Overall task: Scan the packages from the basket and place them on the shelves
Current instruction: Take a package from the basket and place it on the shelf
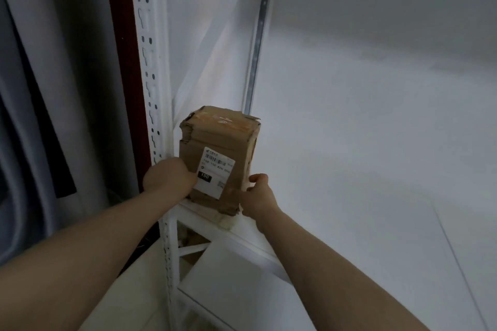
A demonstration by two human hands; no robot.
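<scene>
Cardboard box (pixel 219 158) at shelf (pixel 349 169) corner | left hand (pixel 169 177), right hand (pixel 258 193) grip it | room rightward

Light is dim and grey, brightest on the white shelf board (pixel 336 156) just right of the right hand (pixel 258 193) and fading to murk farther off. The frame is soft: the label (pixel 213 172) beside the left hand (pixel 169 177) has smeared small print, and the slotted post (pixel 150 62) above that hand bows with wide-angle distortion.

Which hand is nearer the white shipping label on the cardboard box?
Left. The left hand touches the label at its lower left edge on the cardboard box; the right hand is at the box's lower right edge, clear of the label.
</scene>
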